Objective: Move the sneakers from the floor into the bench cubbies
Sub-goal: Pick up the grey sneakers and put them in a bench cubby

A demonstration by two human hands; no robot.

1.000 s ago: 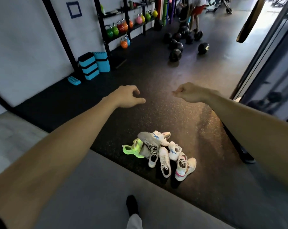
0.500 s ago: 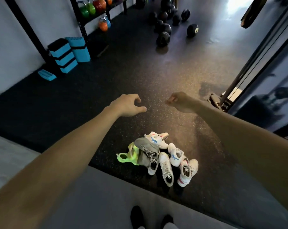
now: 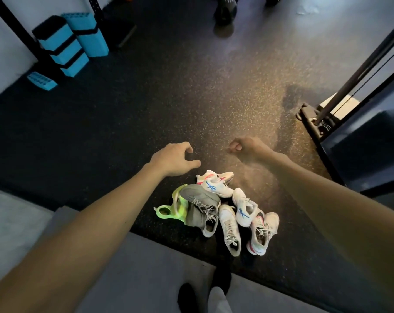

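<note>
Both hands hold nothing: the left hand (image 3: pixel 172 159) hangs with fingers loosely curled and thumb spread, the right hand (image 3: pixel 245 146) is curled shut, knuckles tucked under. Sneakers (image 3: pixel 218 208) lie heaped on the dark speckled floor (image 3: pixel 146 109) at about six o'clock from both hands, the left one nearer, and no bench cubbies are in view. Most shoes run long-axis twelve to six; the grey sneaker (image 3: pixel 200 205) slants toward four, and the two white ones carry blue crossed side stripes but no readable writing.
</note>
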